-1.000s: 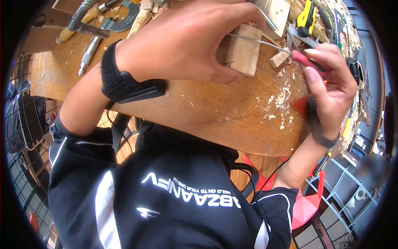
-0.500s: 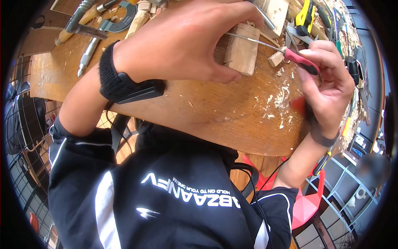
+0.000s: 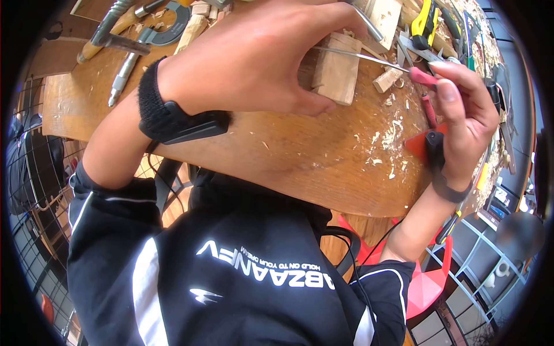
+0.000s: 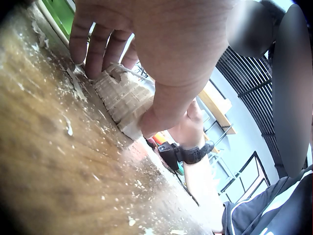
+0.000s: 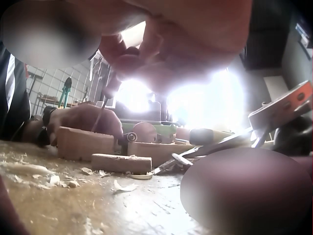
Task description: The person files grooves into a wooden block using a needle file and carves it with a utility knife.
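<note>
My left hand grips a pale wooden block on the table, thumb at the near side and fingers round the far side. In the left wrist view the block shows a ridged, cut face between thumb and fingers. My right hand pinches the red-and-black handle of a screwdriver between thumb and fingertips. Its thin metal shaft slants across the block toward the left hand. In the right wrist view, the screwdriver points down at the block's top.
A small wood offcut and shavings lie by the block. Behind are a yellow-and-black cutter and calipers. A micrometer and a clamp stand at the left. A red handle lies under the right hand.
My right hand has shifted slightly left, then back right, with the screwdriver; its fingers have changed position on the handle. The left hand and block have stayed in place.
</note>
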### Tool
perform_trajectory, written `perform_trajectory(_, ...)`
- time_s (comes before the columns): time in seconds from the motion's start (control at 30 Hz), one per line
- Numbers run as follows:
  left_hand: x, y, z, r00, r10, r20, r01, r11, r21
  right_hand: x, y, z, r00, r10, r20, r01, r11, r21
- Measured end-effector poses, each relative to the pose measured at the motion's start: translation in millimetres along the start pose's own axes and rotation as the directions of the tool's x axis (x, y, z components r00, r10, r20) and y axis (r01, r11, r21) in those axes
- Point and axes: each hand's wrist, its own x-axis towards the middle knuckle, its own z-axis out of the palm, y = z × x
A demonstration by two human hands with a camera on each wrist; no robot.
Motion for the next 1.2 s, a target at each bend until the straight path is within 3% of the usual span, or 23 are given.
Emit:
perform_trajectory(0.03,-0.6,0.5,0.4,1.000,0.003,-0.011,-0.003,1.000,0.005,-0.2,7.6,-2.2,0.998,-0.059,0.007,0.059,0.987,-0.146)
perform_trajectory(0.13,-2.2,-0.5,-0.2,1.000,0.009,-0.022,-0.009,1.000,0.011,-4.2,1.8,-7.0,0.991,0.041,-0.125,-0.055,0.992,-0.113)
perform_trajectory(0.2,-1.0,-0.2,-1.6,1.000,0.021,-0.022,-0.021,1.000,0.015,-2.3,2.3,-7.3,0.991,0.015,-0.132,-0.025,0.997,-0.078)
perform_trajectory(0.27,0.6,0.1,0.0,1.000,-0.018,-0.004,0.018,1.000,0.010,-1.6,0.7,-2.3,0.998,0.047,-0.048,-0.051,0.994,-0.093)
perform_trajectory(0.47,-0.6,-1.5,-1.7,0.998,0.058,-0.020,-0.057,0.997,0.049,-5.2,-1.9,-9.7,0.993,0.110,-0.042,-0.111,0.993,-0.025)
perform_trajectory(0.67,-3.0,-0.3,-0.4,1.000,0.017,-0.018,-0.017,1.000,-0.011,-2.6,2.0,-9.6,0.990,-0.050,0.134,0.060,0.996,-0.069)
perform_trajectory(0.93,-1.8,-2.8,-0.2,1.000,0.007,-0.001,-0.007,1.000,0.006,-0.4,1.2,-6.4,0.991,-0.065,0.120,0.079,0.990,-0.119)
perform_trajectory(1.0,-3.2,-3.5,0.3,1.000,0.022,-0.008,-0.022,1.000,-0.002,0.8,3.8,-12.4,0.984,-0.127,0.121,0.148,0.973,-0.176)
perform_trajectory(1.07,-2.0,-3.3,0.4,1.000,0.011,0.001,-0.011,1.000,0.027,1.3,5.3,-10.0,0.990,-0.119,0.075,0.126,0.987,-0.095)
perform_trajectory(1.13,-1.4,-1.6,0.1,1.000,0.012,0.004,-0.012,1.000,0.028,0.9,1.7,-4.7,0.985,-0.114,0.133,0.130,0.984,-0.123)
perform_trajectory(1.2,-2.1,-1.7,-0.1,1.000,0.006,0.005,-0.006,1.000,0.031,-2.8,-3.5,-2.5,0.996,0.000,0.087,0.010,0.994,-0.113)
